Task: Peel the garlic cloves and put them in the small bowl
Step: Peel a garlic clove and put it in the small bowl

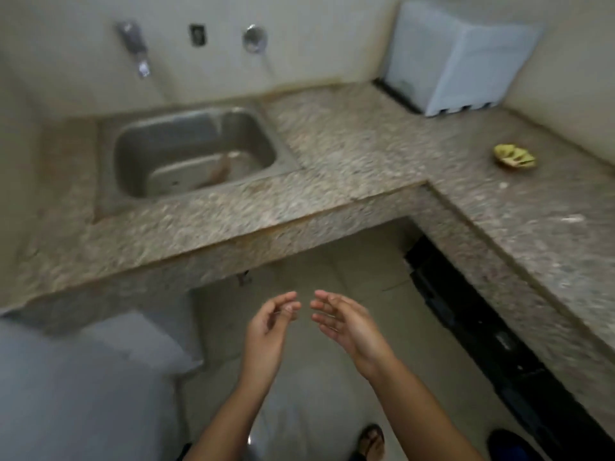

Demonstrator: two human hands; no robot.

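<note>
My left hand (271, 322) and my right hand (342, 322) hover side by side over the floor, in front of the counter's inner corner, palms turned toward each other. The fingers of both are loosely bent and hold nothing. A small yellow bowl (514, 156) sits on the right wing of the granite counter (349, 134), near the wall, with pale pieces inside that are too blurred to identify. A small pale speck (503, 185) lies on the counter just in front of the bowl. The whole picture is motion-blurred.
A steel sink (196, 151) is set into the counter at the left, under a wall tap (134, 44). A white box-like appliance (459, 58) stands in the back right corner. A pale grey bin or bag (83, 377) fills the lower left. Dark shelving runs under the right counter.
</note>
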